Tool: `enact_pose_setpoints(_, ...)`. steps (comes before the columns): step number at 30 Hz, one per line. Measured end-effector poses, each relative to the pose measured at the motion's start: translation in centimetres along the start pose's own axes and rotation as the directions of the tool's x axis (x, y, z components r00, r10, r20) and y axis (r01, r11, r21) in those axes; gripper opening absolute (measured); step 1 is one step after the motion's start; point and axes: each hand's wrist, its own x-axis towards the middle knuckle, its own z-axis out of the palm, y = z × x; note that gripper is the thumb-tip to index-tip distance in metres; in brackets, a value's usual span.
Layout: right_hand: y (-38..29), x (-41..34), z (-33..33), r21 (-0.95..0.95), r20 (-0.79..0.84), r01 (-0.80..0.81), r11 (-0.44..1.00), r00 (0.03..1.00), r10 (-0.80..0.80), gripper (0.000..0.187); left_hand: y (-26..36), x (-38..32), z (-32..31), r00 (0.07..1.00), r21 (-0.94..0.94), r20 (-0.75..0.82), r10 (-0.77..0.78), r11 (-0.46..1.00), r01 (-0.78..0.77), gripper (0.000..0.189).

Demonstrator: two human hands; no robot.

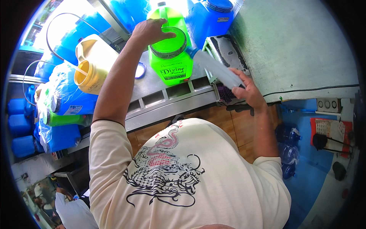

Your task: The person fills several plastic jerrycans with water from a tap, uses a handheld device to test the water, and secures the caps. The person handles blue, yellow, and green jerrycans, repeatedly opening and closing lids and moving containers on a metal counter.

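Note:
A bright green water jug (171, 65) with printed lettering stands upright on the metal counter, its wide green lid (171, 41) in place. My left hand (150, 31) reaches over it, thumb above the lid and fingers by the jug's handle; thumb and fingers are apart. My right hand (248, 91) grips the near end of a long, pale, translucent cylinder (216, 67). This cylinder slants toward the jug, and its blurred blue far end is beside the lid's rim. Whether that end touches the jug cannot be told.
An uncapped cream jug (100, 64) at the left has a white hose (75, 66) in its mouth. A loose round cap (140, 70) lies between the jugs. Blue containers (210, 21) stand behind; plastic-wrapped ones (74, 90) crowd the left. A metal box (227, 53) adjoins the wall. Another person (74, 210) is lower left.

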Motion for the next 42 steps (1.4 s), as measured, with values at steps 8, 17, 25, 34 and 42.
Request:
enact_pose_setpoints(8, -0.8, 0.2, 0.1, -0.027, -0.027, -0.033, 0.999, 0.999, 0.032, 0.067, -0.1, 0.1, 1.2, 0.955, -0.084, -0.128, 0.268, 0.956, -0.28, 0.073)
enact_pose_setpoints(17, 0.8, 0.3, 0.1, 0.026, -0.015, -0.085, 0.996, 0.996, 0.085, 0.068, 0.4, -0.4, 0.0, 0.988, -0.058, -0.076, 0.131, 0.989, -0.136, 0.072)
enact_pose_setpoints(25, 2.3, 0.5, 1.5, -0.037, 0.065, 0.176, 0.984, 0.983, -0.174, 0.065, -0.7, 0.5, 1.7, 0.94, -0.017, -0.254, 0.229, 0.97, -0.241, 0.08)
enact_pose_setpoints(34, 0.8, -0.6, 1.7, -0.002, 0.028, 0.05, 0.999, 0.998, -0.05, 0.066, -0.8, -0.1, 0.0, 0.997, -0.013, -0.076, 0.018, 1.0, -0.019, 0.083)
enact_pose_setpoints(42, -0.4, -0.5, 2.5, 0.028, -0.15, 0.016, 0.999, 0.989, -0.012, 0.066, -0.5, -0.5, 1.5, 0.954, -0.03, -0.237, 0.184, 0.98, -0.196, 0.082)
